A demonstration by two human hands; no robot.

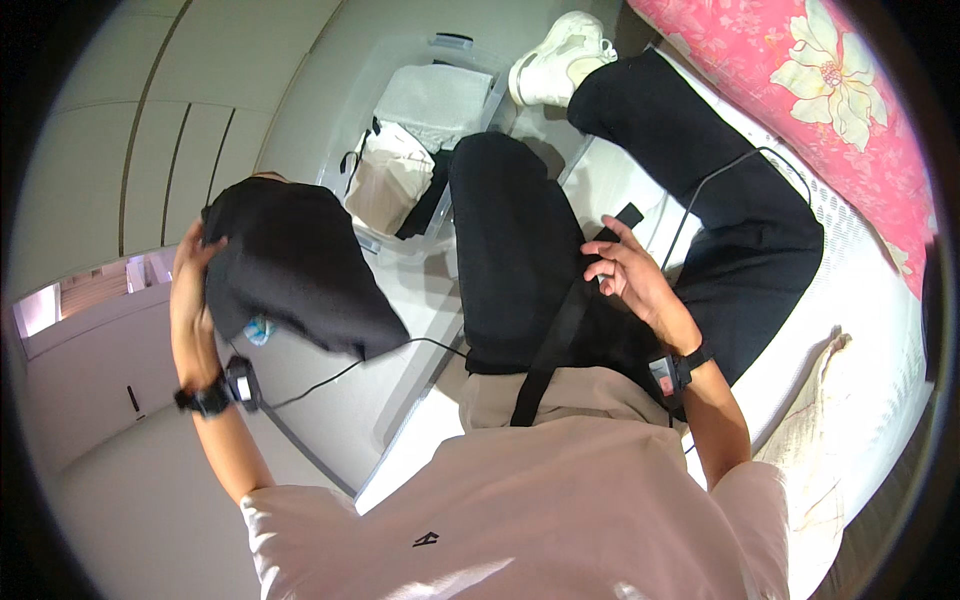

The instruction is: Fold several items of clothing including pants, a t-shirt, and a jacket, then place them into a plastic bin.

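Observation:
A folded black cloth garment (290, 262) is held up to the left of my knees, its lower right corner pointing toward my lap. My left hand (198, 258) is closed on its left edge, with the thumb side on the fabric; part of the grip is hidden behind the cloth. Over my lap, my right hand (630, 275) has its fingers spread and slightly bent. A flat black strap (560, 345) runs across my dark trousers beneath those fingers, and its far end shows past them. Each wrist wears a black band with a small device.
Ahead stands a clear plastic storage box (495, 100) holding a white folded cloth (430, 100), a cream cloth (390, 180) and black fabric. Pink floral bedding (740, 60) lies at the far right. A thin black cable (330, 380) trails from my left wrist. White cabinets (90, 160) line the left.

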